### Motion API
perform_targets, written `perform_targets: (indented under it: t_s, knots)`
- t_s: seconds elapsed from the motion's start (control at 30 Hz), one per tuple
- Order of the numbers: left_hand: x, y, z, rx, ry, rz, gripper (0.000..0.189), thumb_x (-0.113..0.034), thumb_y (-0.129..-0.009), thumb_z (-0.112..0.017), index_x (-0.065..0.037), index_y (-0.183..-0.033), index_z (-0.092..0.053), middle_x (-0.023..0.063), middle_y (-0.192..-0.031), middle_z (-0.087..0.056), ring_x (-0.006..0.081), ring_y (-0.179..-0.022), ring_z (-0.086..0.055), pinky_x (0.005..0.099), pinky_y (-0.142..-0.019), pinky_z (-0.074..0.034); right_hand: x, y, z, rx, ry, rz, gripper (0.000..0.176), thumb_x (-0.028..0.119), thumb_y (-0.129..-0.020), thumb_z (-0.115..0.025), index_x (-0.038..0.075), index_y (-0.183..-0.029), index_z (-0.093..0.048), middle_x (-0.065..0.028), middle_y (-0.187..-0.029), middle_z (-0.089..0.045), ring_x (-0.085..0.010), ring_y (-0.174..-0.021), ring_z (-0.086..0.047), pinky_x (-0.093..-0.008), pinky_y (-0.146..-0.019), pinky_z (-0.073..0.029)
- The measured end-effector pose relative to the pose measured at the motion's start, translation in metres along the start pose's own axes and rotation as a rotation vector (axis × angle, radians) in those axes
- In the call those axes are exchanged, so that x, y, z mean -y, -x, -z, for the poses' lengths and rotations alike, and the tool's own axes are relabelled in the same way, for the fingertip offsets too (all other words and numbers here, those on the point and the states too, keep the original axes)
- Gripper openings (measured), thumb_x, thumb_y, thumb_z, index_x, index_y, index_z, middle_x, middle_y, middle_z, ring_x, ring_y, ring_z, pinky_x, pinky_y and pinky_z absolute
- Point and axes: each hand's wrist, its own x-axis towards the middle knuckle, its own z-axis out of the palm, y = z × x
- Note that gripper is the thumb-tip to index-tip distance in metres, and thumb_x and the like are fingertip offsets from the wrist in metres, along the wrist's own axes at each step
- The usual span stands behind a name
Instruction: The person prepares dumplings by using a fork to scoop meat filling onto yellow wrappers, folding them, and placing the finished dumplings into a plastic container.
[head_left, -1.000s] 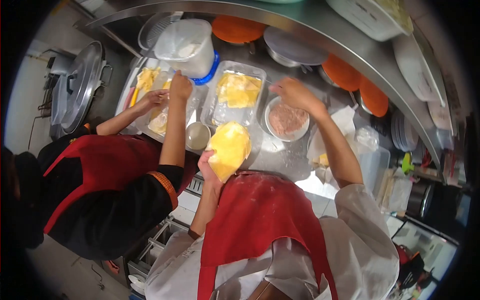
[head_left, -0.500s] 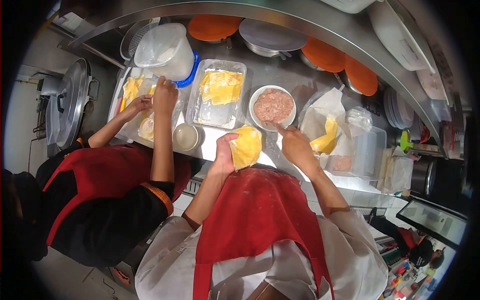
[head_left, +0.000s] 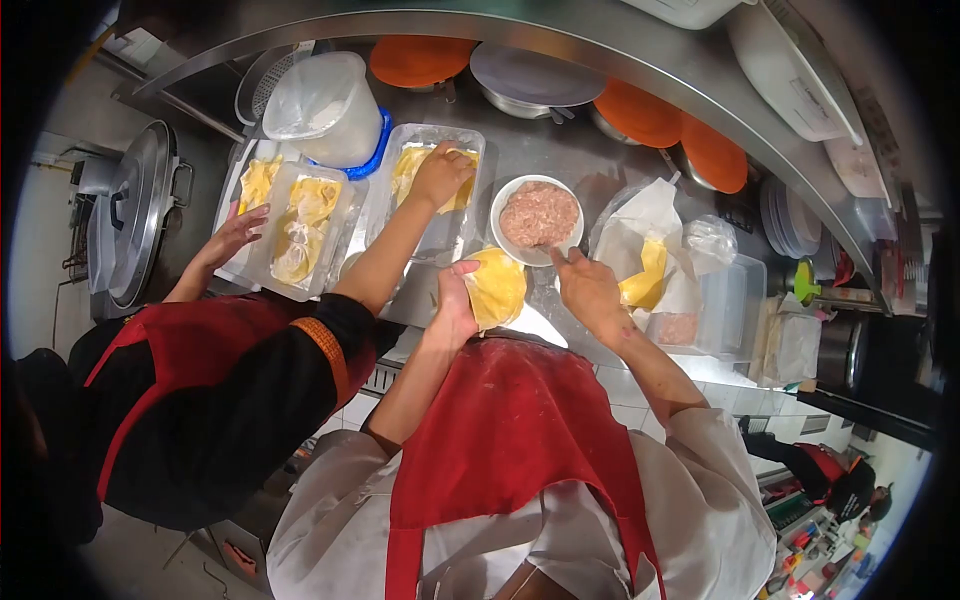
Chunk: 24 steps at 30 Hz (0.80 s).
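My left hand is closed on a stack of yellow dough wrappers, held just in front of my red apron. My right hand is at the near right rim of a white bowl, its fingers curled and pointing at the ground meat inside. Whatever those fingers grip is too small or hidden to make out. Right of this hand, a folded yellow wrapper sheet lies on white paper.
A co-worker's hand reaches into a clear tray of wrappers. Their other hand is beside a tray of filled dumplings. A flour tub, orange lids and a clear container stand around; a metal shelf overhangs the back.
The co-worker's one hand has moved right, from the dumpling tray to the wrapper tray; the other has shifted left. My own hands stay almost where they were.
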Motion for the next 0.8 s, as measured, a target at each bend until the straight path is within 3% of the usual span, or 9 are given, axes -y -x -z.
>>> perform_targets:
  t_s: [0.1,0.2,0.33,0.37,0.47,0.57,0.67,0.77,0.8]
  knots:
    - [0.000,0.007,-0.003,0.002,-0.015,-0.002,0.049,-0.026,-0.084,-0.037,0.005,-0.118,-0.053,0.0233,-0.111,-0.062,0.0380,-0.097,-0.063,0.0514,-0.086,-0.050,-0.011,-0.003,0.004,0.068,-0.102,-0.004,0.032,0.007,-0.080,-0.050,0.004,-0.108,-0.064,-0.0168,-0.091,-0.065,-0.0331,-0.085,-0.067,-0.0441,-0.075,-0.052]
    - [-0.001,0.016,-0.003,0.038,-0.011,0.006,0.050,-0.026,-0.084,-0.038,0.006,-0.120,-0.052,0.0235,-0.113,-0.061,0.0382,-0.099,-0.062,0.0517,-0.088,-0.050,-0.054,-0.021,0.015,0.119,-0.388,0.214,0.032,0.004,-0.077,-0.048,0.001,-0.103,-0.067,-0.0180,-0.087,-0.066,-0.0341,-0.090,-0.065,-0.0470,-0.080,-0.049]
    - [-0.005,0.033,0.009,0.133,-0.029,-0.024,0.052,-0.025,-0.083,-0.040,0.006,-0.124,-0.049,0.0236,-0.117,-0.060,0.0389,-0.104,-0.061,0.0515,-0.090,-0.049,-0.070,-0.014,0.064,0.431,-0.942,-0.032,0.041,0.004,-0.080,-0.050,0.003,-0.118,-0.064,-0.0030,-0.067,-0.054,-0.0113,-0.054,-0.050,-0.0286,-0.047,-0.043]
    - [-0.006,0.040,0.010,0.170,0.009,-0.013,0.054,-0.023,-0.083,-0.041,0.007,-0.127,-0.046,0.0243,-0.120,-0.058,0.0392,-0.107,-0.059,0.0508,-0.093,-0.048,-0.069,-0.006,0.073,0.483,-1.170,-0.099,0.040,0.003,-0.086,-0.052,0.006,-0.124,-0.062,0.0026,-0.064,-0.043,-0.0044,-0.050,-0.036,-0.0203,-0.040,-0.030]
    - [-0.010,0.056,0.005,0.298,0.062,-0.002,0.057,-0.023,-0.082,-0.043,0.008,-0.130,-0.044,0.0245,-0.124,-0.057,0.0384,-0.109,-0.059,0.0500,-0.096,-0.047,-0.059,0.012,0.091,0.441,-1.384,-0.114,0.036,0.002,-0.091,-0.049,0.008,-0.125,-0.061,0.0030,-0.062,-0.042,-0.0043,-0.047,-0.036,-0.0190,-0.040,-0.029]
    - [-0.008,0.050,0.009,0.361,0.070,-0.021,0.058,-0.024,-0.082,-0.044,0.008,-0.131,-0.044,0.0252,-0.125,-0.055,0.0394,-0.110,-0.058,0.0507,-0.097,-0.046,-0.047,0.025,0.094,0.429,-1.440,-0.166,0.034,0.003,-0.094,-0.048,0.009,-0.125,-0.061,0.0036,-0.063,-0.041,-0.0029,-0.047,-0.034,-0.0181,-0.039,-0.027]
    - [-0.010,0.052,0.005,0.294,0.052,-0.033,0.059,-0.024,-0.081,-0.044,0.007,-0.130,-0.044,0.0252,-0.124,-0.056,0.0394,-0.109,-0.058,0.0510,-0.096,-0.046,-0.046,0.025,0.089,0.333,-1.418,-0.209,0.037,0.005,-0.092,-0.050,0.009,-0.127,-0.060,-0.0002,-0.060,-0.046,-0.0082,-0.048,-0.040,-0.0235,-0.043,-0.035]
    - [-0.015,0.057,0.008,0.237,0.025,-0.075,0.058,-0.024,-0.081,-0.044,0.008,-0.129,-0.045,0.0254,-0.123,-0.056,0.0392,-0.108,-0.059,0.0503,-0.095,-0.047,-0.060,0.019,0.026,-0.087,-0.731,0.062,0.041,0.003,-0.085,-0.052,0.007,-0.125,-0.060,-0.0095,-0.066,-0.057,-0.0175,-0.058,-0.056,-0.0310,-0.055,-0.046]
    - [-0.015,0.058,0.009,0.201,0.005,-0.073,0.058,-0.024,-0.081,-0.044,0.007,-0.129,-0.045,0.0252,-0.123,-0.057,0.0391,-0.108,-0.059,0.0502,-0.094,-0.048,-0.055,0.018,0.019,-0.095,-0.528,0.028,0.042,0.003,-0.083,-0.052,0.007,-0.124,-0.061,-0.0121,-0.070,-0.059,-0.0205,-0.064,-0.059,-0.0330,-0.059,-0.048]
